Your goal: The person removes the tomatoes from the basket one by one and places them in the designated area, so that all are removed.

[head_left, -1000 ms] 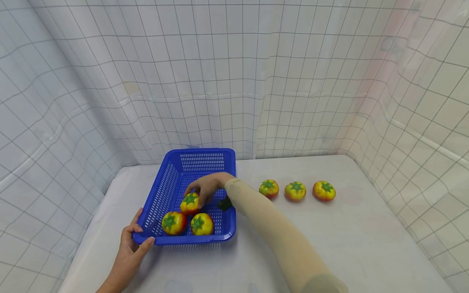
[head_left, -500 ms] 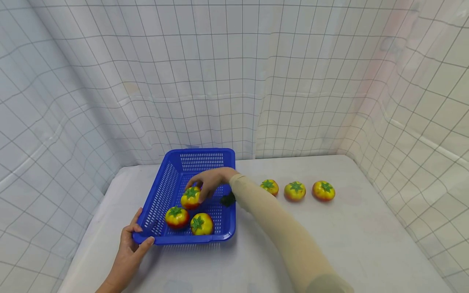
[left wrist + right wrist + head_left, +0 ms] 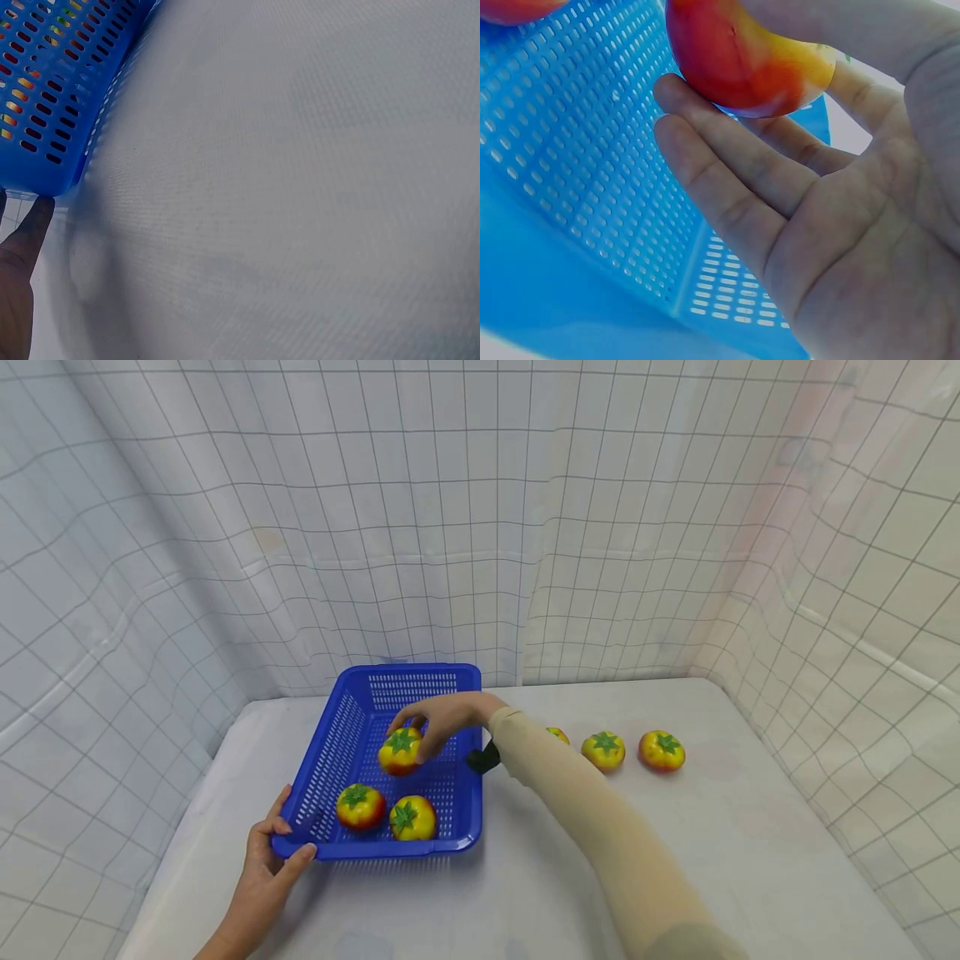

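In the head view, my right hand (image 3: 448, 717) holds a yellow-and-red tomato (image 3: 400, 755) with a green star-shaped top, over the middle of a blue plastic basket (image 3: 378, 852). The right wrist view shows the thumb and fingers around this tomato (image 3: 742, 64), its red underside exposed. Two similar tomatoes sit in the basket's near end, one at the left (image 3: 362, 810) and one at the right (image 3: 412, 820). My left hand (image 3: 262, 877) grips the near left corner of the basket, thumb at the front rim and fingers along the side.
Right of the basket, a row of tomatoes lies on the white table (image 3: 712, 852): one partly behind my sleeve (image 3: 585, 827), another in the middle (image 3: 603, 750), a third at the right (image 3: 662, 751). White grid-patterned curtains (image 3: 495, 527) enclose the back and sides.
My right hand has moved up and to the right with its tomato, away from the two others. The near left tomato has shifted slightly back from the corner. My left hand stays put.
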The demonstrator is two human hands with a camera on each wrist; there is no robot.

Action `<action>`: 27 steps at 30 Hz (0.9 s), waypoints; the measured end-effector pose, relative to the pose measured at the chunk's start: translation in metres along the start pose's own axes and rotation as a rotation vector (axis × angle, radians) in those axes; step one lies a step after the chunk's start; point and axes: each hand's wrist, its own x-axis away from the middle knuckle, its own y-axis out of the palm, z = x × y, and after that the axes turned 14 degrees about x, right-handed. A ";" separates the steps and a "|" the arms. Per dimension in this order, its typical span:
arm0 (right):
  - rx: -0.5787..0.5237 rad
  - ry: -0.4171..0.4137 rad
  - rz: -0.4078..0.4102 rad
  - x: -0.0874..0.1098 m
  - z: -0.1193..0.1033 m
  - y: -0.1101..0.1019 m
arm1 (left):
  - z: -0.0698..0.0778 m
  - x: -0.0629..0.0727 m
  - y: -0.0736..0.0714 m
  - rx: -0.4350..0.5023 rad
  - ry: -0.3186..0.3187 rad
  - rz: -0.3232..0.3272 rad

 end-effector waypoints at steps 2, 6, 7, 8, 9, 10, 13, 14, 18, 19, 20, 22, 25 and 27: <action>0.026 -0.010 0.008 0.005 0.000 -0.003 | 0.000 0.000 0.000 -0.003 0.002 -0.001; 0.056 -0.024 0.019 0.013 0.001 -0.008 | -0.001 0.000 -0.001 0.000 0.007 -0.004; 0.062 -0.028 0.024 0.016 0.002 -0.009 | -0.001 0.000 -0.001 0.000 0.006 -0.004; 0.066 -0.033 0.029 0.018 0.003 -0.011 | -0.001 0.000 -0.001 -0.002 0.005 -0.002; 0.067 -0.040 0.033 0.020 0.003 -0.013 | -0.001 0.000 -0.001 -0.003 0.004 -0.002; 0.071 -0.045 0.038 0.023 0.004 -0.014 | 0.000 0.000 0.000 -0.005 0.004 -0.002; 0.082 -0.071 0.050 0.030 0.007 -0.019 | 0.000 0.000 0.000 -0.001 0.000 -0.001; 0.082 -0.078 0.053 0.032 0.008 -0.020 | 0.000 0.000 0.000 0.000 -0.002 -0.001; 0.087 -0.087 0.062 0.044 0.012 -0.026 | 0.000 0.000 0.000 0.005 -0.002 -0.004; 0.084 -0.085 0.064 0.046 0.014 -0.027 | 0.000 0.000 0.000 0.003 0.001 -0.005; 0.083 -0.085 0.064 0.049 0.015 -0.028 | 0.000 0.000 0.000 0.003 0.004 -0.006; 0.083 -0.081 0.065 0.054 0.018 -0.031 | 0.000 0.000 0.001 0.004 0.012 -0.009; 0.078 -0.077 0.068 0.061 0.021 -0.034 | 0.000 0.000 0.000 0.015 0.017 -0.011; 0.071 -0.069 0.070 0.066 0.022 -0.035 | -0.001 0.001 0.000 0.018 0.016 -0.012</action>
